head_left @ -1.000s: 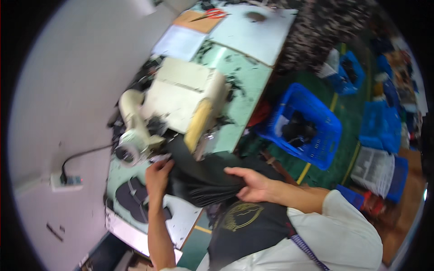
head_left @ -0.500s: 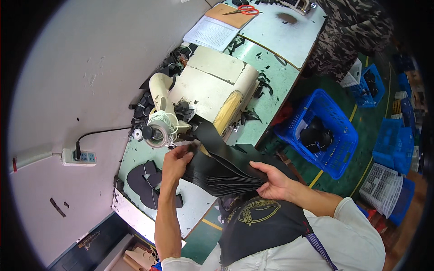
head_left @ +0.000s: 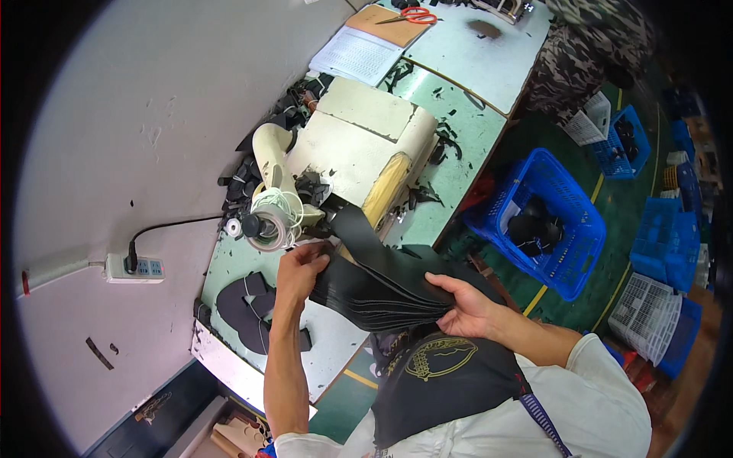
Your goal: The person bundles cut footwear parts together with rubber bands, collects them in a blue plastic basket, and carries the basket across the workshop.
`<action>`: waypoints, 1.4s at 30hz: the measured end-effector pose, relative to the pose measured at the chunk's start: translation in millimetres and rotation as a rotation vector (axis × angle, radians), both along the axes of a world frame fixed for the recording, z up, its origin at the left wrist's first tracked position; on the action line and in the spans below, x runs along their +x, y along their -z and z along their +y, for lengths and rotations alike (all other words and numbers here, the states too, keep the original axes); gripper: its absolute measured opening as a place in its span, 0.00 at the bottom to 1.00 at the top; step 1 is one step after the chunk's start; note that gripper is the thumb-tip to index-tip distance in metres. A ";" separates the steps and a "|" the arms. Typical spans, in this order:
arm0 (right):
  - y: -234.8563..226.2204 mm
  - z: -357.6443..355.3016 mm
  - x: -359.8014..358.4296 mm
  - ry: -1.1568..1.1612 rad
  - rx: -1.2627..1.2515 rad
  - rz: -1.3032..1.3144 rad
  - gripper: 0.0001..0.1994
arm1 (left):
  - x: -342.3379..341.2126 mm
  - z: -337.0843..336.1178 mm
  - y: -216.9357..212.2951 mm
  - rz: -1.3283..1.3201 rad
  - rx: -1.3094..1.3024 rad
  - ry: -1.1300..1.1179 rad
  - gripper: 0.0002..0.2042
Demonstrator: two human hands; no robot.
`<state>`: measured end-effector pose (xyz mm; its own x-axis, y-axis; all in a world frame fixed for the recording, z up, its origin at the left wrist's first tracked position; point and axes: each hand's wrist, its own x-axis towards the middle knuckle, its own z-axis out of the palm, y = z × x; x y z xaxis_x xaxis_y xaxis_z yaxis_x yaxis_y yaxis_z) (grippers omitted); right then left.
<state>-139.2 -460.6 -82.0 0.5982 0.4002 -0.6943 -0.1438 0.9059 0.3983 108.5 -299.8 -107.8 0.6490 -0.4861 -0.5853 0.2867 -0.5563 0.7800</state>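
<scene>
A thick stack of black leather-like pieces (head_left: 382, 294) spreads like a fan between my two hands, its layered edges toward me. My right hand (head_left: 467, 305) grips the stack at its right end, thumb on top. Up by the machine's working end, my left hand (head_left: 300, 273) pinches the left edge of a black piece; the fingertips are partly hidden. One black strip (head_left: 355, 233) rises from the stack toward the cream-coloured machine (head_left: 359, 126). On the table to the left lies a tied bundle of black cut pieces (head_left: 244, 309).
Black scraps (head_left: 420, 196) litter the green table. Scissors with orange handles (head_left: 416, 15) rest on a notebook (head_left: 355, 55) at the back. A blue basket (head_left: 576, 229) stands at the right, near a person in camouflage clothing (head_left: 580, 65). A power strip (head_left: 134, 267) is on the wall.
Both hands keep their hold on the black stack, with barely any movement. The person in camouflage at the back right has shifted posture slightly.
</scene>
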 end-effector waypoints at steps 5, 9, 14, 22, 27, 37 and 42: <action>-2.7 3.4 2.6 -0.032 -0.001 0.016 0.14 | -1.0 -11.6 -8.0 -0.239 0.440 0.156 0.13; -1.2 3.2 -0.7 -0.032 -0.015 -0.010 0.13 | 0.5 -12.7 -4.4 -0.358 0.299 0.222 0.12; 2.2 -4.9 -8.3 -0.006 -0.023 -0.004 0.13 | -8.2 2.9 -17.4 0.142 -0.017 0.113 0.17; 2.7 -1.2 -66.5 0.284 0.101 -0.167 0.20 | -56.6 -39.1 -33.0 -0.304 0.225 0.271 0.15; 12.7 12.5 -52.9 0.272 0.163 -0.167 0.21 | -34.1 -30.6 -10.2 -0.348 0.256 0.282 0.15; 15.1 25.4 -21.7 0.164 0.330 -0.196 0.20 | 2.1 -2.9 -5.6 -0.216 0.463 0.149 0.16; -4.3 16.0 -12.5 0.092 0.182 -0.092 0.18 | 2.4 -15.6 -6.8 -0.308 0.300 0.188 0.14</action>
